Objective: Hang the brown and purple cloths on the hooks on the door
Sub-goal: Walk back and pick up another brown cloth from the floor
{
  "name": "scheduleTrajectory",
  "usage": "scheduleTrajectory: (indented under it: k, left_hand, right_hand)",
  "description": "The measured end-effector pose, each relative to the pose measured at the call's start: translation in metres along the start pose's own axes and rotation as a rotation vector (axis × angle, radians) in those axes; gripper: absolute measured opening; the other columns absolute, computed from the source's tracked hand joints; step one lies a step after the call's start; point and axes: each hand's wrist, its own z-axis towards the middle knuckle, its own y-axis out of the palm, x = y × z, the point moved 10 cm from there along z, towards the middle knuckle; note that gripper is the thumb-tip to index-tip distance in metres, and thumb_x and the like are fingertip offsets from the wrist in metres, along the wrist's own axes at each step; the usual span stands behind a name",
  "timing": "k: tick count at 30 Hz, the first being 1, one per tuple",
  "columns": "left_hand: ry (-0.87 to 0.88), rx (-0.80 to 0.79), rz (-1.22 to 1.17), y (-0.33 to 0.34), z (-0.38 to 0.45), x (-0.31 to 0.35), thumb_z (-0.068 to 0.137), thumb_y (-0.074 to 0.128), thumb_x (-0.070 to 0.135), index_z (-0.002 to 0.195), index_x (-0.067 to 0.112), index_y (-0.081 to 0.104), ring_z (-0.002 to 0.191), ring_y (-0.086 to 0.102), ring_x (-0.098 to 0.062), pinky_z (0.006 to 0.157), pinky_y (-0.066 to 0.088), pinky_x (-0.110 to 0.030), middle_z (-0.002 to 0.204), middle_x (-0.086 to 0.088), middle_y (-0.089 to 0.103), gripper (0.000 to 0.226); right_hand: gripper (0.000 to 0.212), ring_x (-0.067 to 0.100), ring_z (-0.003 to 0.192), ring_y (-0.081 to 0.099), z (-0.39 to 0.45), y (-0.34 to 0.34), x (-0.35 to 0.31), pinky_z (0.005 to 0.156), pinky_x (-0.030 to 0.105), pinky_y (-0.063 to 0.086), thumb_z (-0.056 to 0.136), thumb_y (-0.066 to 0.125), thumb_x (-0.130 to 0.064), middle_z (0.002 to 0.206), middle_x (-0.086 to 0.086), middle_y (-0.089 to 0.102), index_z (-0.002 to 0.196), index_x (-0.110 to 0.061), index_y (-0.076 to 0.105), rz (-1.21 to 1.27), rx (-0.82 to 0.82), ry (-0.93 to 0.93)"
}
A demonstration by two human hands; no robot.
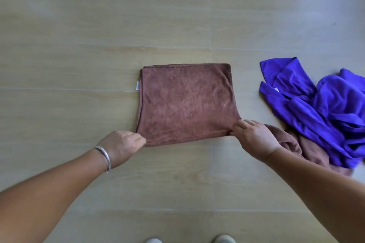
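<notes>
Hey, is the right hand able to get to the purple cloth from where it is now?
Probably yes. The right hand pinches the folded brown cloth; the purple cloth lies crumpled just beyond it, with nothing between. It must let go first.

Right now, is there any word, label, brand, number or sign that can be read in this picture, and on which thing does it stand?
Nothing can be read.
White tag on the left edge of the folded brown cloth: print too small and blurred to read.
White tag on the purple cloth: mostly hidden, no text legible.
</notes>
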Motion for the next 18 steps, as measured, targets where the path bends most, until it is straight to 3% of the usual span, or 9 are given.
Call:
scheduleTrajectory:
  k: [4,6,10,14,16,18]
  left_hand:
    - [-0.157,0.049,-0.029,-0.088,-0.015,-0.021,0.068,0.036,0.005,0.071,0.011,0.067,0.048,0.059,-0.023,0.035,0.043,-0.026,0.062,-0.005,0.061,0.032]
    - [-0.251,0.055,-0.053,-0.133,-0.025,-0.034,0.069,0.052,-0.005,0.076,0.010,0.066,0.052,0.060,-0.027,0.037,0.045,-0.031,0.065,-0.007,0.060,0.021]
    - [-0.344,0.049,-0.092,-0.232,-0.048,-0.044,0.056,0.082,-0.007,0.076,0.013,0.066,0.053,0.060,-0.026,0.038,0.045,-0.028,0.064,-0.005,0.059,0.032]
    - [-0.328,0.066,-0.093,-0.331,-0.075,-0.037,0.048,0.086,-0.006,0.074,0.016,0.066,0.051,0.060,-0.022,0.037,0.042,-0.023,0.062,-0.001,0.059,0.039]
    - [-0.345,0.076,-0.090,-0.379,-0.090,-0.036,0.048,0.086,-0.004,0.074,0.017,0.066,0.051,0.061,-0.022,0.036,0.042,-0.023,0.063,0.000,0.060,0.039]
    - [-0.366,0.073,-0.083,-0.430,-0.106,-0.033,0.046,0.088,-0.002,0.072,0.019,0.065,0.050,0.060,-0.021,0.036,0.039,-0.021,0.062,0.003,0.059,0.040]
  right_hand:
    - [0.014,0.029,0.060,0.062,0.011,-0.086,-0.011,0.055,0.036,0.053,0.077,0.076,-0.010,0.071,0.009,0.062,0.071,-0.007,0.064,0.024,-0.012,0.039]
    - [0.011,0.030,0.063,0.063,0.017,-0.135,-0.015,0.056,0.037,0.053,0.078,0.075,-0.009,0.075,0.010,0.065,0.073,-0.006,0.066,0.027,-0.003,0.060]
    - [0.003,0.030,0.076,0.062,0.022,-0.238,-0.030,0.061,0.039,0.053,0.079,0.072,-0.007,0.086,0.009,0.063,0.078,-0.008,0.070,0.025,-0.060,0.066]
    - [0.020,0.021,0.063,0.060,0.018,-0.339,-0.058,0.053,0.028,0.050,0.063,0.083,-0.003,0.067,0.002,0.058,0.065,-0.016,0.068,-0.066,-0.184,0.013]
    - [0.007,0.020,0.069,0.063,0.017,-0.382,-0.070,0.057,0.027,0.049,0.076,0.077,-0.018,0.073,0.000,0.061,0.077,-0.017,0.071,-0.117,-0.246,0.002]
    - [0.025,0.024,0.089,0.062,0.012,-0.424,-0.072,0.072,0.032,0.047,0.097,0.051,-0.034,0.094,0.003,0.062,0.105,-0.015,0.063,-0.087,-0.321,0.082]
